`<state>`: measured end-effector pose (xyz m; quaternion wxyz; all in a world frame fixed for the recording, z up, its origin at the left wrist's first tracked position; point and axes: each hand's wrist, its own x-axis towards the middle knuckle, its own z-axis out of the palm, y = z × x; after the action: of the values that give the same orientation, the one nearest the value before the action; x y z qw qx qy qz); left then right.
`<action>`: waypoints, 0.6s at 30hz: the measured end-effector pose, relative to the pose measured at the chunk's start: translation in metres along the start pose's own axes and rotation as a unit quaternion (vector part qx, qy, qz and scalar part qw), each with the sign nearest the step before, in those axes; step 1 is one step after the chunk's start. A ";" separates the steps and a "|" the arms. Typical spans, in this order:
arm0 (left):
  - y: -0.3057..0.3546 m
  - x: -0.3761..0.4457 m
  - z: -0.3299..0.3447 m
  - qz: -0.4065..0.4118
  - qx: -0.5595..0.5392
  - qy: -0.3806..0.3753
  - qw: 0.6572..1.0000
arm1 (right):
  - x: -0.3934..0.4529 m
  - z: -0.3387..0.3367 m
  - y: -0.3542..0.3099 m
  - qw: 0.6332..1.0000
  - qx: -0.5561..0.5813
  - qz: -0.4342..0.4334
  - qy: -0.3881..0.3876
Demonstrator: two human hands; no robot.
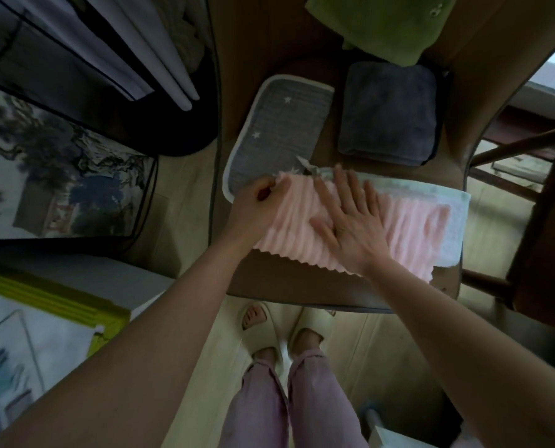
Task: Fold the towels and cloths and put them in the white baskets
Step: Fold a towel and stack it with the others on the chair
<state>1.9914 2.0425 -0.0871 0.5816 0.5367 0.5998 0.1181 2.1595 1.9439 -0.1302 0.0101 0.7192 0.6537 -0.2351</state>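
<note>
A pink ribbed towel [408, 227] lies spread along the near edge of the brown table [334, 286], on top of a pale blue cloth [454, 218] that shows at its right and far edges. My left hand [256, 205] pinches the towel's left far corner with curled fingers. My right hand [350, 218] lies flat on the middle of the towel, fingers straight and spread. Beyond them lie a grey cloth with white stars and a white border [279, 130], a folded dark blue towel [389, 114] and a green towel [383, 24].
A wooden chair [528, 189] stands at the table's right. To the left are a dark rack with hanging white cloth [108, 53] and a patterned panel [59, 169]. My slippered feet [282, 337] stand at the table's near edge. No white basket is identifiable.
</note>
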 end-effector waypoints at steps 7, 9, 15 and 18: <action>0.009 0.001 0.006 0.010 -0.026 0.040 0.999 | -0.001 0.002 0.001 1.000 0.003 0.002 0.014; 0.007 0.003 0.009 0.048 -0.028 0.115 0.992 | -0.002 0.002 0.000 1.000 0.006 -0.001 0.016; -0.011 0.015 0.017 0.103 0.147 0.173 0.968 | 0.002 -0.003 -0.003 0.999 0.040 -0.018 0.030; -0.002 0.005 0.020 0.189 0.231 0.245 0.923 | -0.014 -0.016 -0.001 0.986 0.108 -0.001 0.126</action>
<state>2.0077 2.0361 -0.0974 0.2436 0.7136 0.6219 0.2115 2.1628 1.9356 -0.1109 -0.1504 0.7393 0.6211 -0.2122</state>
